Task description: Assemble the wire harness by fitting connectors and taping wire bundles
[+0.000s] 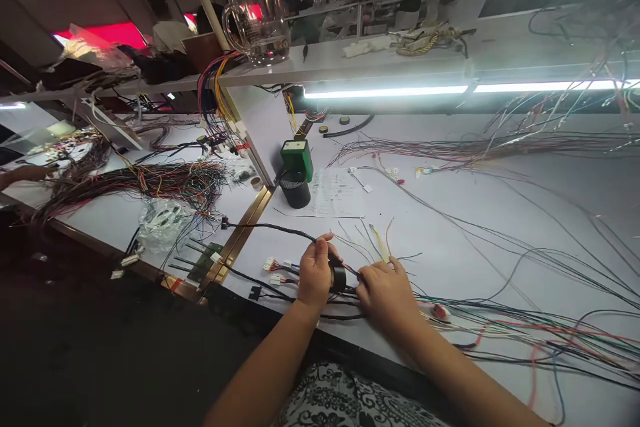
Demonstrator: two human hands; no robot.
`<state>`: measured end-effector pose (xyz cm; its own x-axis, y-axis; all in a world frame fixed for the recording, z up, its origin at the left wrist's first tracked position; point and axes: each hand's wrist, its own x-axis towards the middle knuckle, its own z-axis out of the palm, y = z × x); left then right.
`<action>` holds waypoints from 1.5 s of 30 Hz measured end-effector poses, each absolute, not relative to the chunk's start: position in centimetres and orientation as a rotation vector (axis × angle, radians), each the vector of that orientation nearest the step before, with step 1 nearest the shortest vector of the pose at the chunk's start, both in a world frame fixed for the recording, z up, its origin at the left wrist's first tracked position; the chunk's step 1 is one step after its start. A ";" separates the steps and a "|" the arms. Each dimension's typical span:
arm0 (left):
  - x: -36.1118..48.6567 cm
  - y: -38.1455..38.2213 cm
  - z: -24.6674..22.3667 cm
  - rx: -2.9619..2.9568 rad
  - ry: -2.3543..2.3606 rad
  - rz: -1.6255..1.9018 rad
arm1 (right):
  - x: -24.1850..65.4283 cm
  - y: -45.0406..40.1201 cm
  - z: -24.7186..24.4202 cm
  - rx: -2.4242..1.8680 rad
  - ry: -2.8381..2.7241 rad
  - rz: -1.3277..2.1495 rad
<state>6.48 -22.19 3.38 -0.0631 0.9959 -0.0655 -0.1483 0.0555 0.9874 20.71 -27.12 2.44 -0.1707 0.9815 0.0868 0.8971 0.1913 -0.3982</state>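
My left hand [315,277] is closed around a black-wrapped cable [273,227] and a roll of black tape [339,276], its thumb pointing up. Close beside it, my right hand [385,290] has its fingers bent onto the harness wires [351,269], just right of the roll. Loose wire ends [379,240], some yellow, fan out beyond my right fingers. Left of my hands lie white connectors [271,265] and a black connector [255,293] on their leads. More coloured wires [480,317] run off to the right under my right forearm.
Behind my hands are a black mesh cup [295,191], a green box [298,157] and a printed sheet [336,192]. A wire bundle [430,147] lies at the back. Another person's hand [27,175] and a wire heap [145,180] are left. A glass jar [265,20] stands above.
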 end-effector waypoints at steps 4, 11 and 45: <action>5.5 -21.6 2.9 0.898 1.183 1.299 | 21.8 -26.1 3.4 -1.637 -2.235 0.595; 4.9 -20.9 1.6 0.759 1.144 1.267 | 22.7 -26.5 1.6 -1.463 -2.049 0.664; 2.1 -22.4 4.2 1.113 1.079 0.727 | 22.9 -24.3 2.3 -1.491 -1.868 0.995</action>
